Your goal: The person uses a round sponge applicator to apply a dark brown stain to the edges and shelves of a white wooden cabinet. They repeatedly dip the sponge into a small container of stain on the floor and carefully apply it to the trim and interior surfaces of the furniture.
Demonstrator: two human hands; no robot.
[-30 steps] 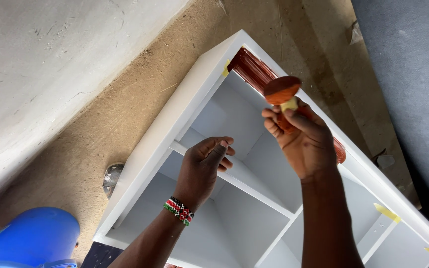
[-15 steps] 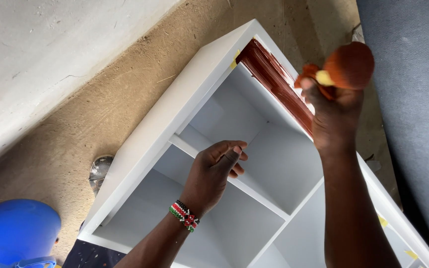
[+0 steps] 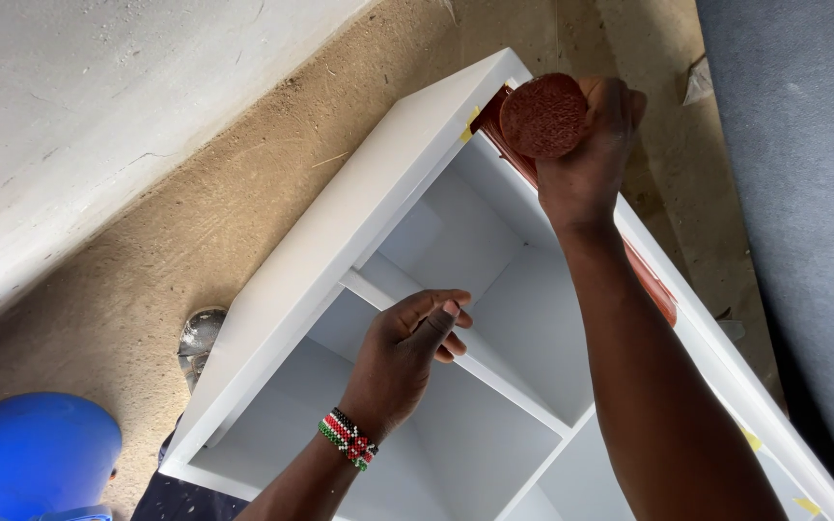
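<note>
The left hand (image 3: 407, 352), wearing a beaded wristband, is gripping the white shelf divider (image 3: 494, 371) of the white wooden cabinet (image 3: 340, 251). Farther off, the right hand (image 3: 586, 164) is clutching a round, reddish-brown, rough-faced sanding pad (image 3: 543, 116) at the cabinet's red-painted far edge (image 3: 653, 280).

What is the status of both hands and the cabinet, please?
Left hand gripping white cabinet shelf edge. Right hand holding round red pad at red edge strip. Nothing blocking.

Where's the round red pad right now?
In the head view, the round red pad is in the right hand, held at the white shelf unit's far top corner beside the reddish-brown strip.
</note>
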